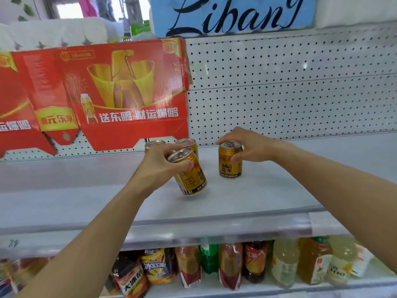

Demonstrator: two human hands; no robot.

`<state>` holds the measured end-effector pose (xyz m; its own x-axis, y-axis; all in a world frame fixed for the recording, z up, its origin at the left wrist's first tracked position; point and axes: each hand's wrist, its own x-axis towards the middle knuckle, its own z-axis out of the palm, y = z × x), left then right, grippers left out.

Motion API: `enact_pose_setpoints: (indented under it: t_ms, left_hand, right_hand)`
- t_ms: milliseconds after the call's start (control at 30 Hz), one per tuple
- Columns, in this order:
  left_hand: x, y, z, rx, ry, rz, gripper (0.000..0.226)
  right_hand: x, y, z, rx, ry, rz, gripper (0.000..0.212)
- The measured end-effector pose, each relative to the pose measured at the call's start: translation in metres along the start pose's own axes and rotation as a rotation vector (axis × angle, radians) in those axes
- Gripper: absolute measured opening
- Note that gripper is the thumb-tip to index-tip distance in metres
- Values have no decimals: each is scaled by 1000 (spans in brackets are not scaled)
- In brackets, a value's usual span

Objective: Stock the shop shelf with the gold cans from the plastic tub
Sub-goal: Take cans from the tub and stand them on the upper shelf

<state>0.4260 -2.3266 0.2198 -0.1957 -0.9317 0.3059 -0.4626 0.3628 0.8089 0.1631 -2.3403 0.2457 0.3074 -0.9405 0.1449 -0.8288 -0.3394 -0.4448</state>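
Note:
My left hand point(160, 166) grips a gold can point(190, 176) by its top, tilted, its bottom edge at the grey shelf point(86, 190). My right hand point(247, 147) holds a second gold can point(230, 165) around its rim; this one stands upright on the shelf. Two more gold cans stand at the back by the pegboard, one point(188, 143) in plain sight and one point(153, 144) partly hidden behind my left hand. The plastic tub is out of view.
A flattened red cardboard box point(96, 93) leans against the white pegboard back wall point(290, 82) at the left. A blue lettered pack point(236, 16) lies on the shelf above. Several bottled drinks point(236, 265) fill the shelf below.

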Motion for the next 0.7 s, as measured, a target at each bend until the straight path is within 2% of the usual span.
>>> enact_pose_setpoints:
  t_ms: [100, 233, 333, 400, 500, 567, 633, 700]
  left_hand:
    - [4, -2, 2, -9, 11, -46, 53]
    - [7, 0, 4, -39, 10, -81, 47]
    - [7, 3, 5, -33, -29, -76, 46]
    - [6, 7, 6, -53, -49, -57, 46]
    - [6, 22, 13, -110, -96, 16, 45]
    - [6, 37, 23, -125, -121, 64, 40]
    - [7, 51, 34, -112, -149, 96, 35]
    - [10, 59, 44, -108, -189, 128, 36]
  right_hand:
    - [17, 2, 9, 8, 12, -33, 61]
    - [24, 5, 20, 18, 35, -27, 63]
    - [7, -6, 26, -23, 187, -40, 64]
    - [-11, -23, 27, 188, 239, -53, 71]
    - [-35, -47, 23, 446, 34, -59, 84]
    - [-45, -50, 21, 478, 0, -60, 64]
    - [-53, -46, 16, 491, 82, -28, 43]
    - [-61, -35, 11, 517, 142, 32, 31]
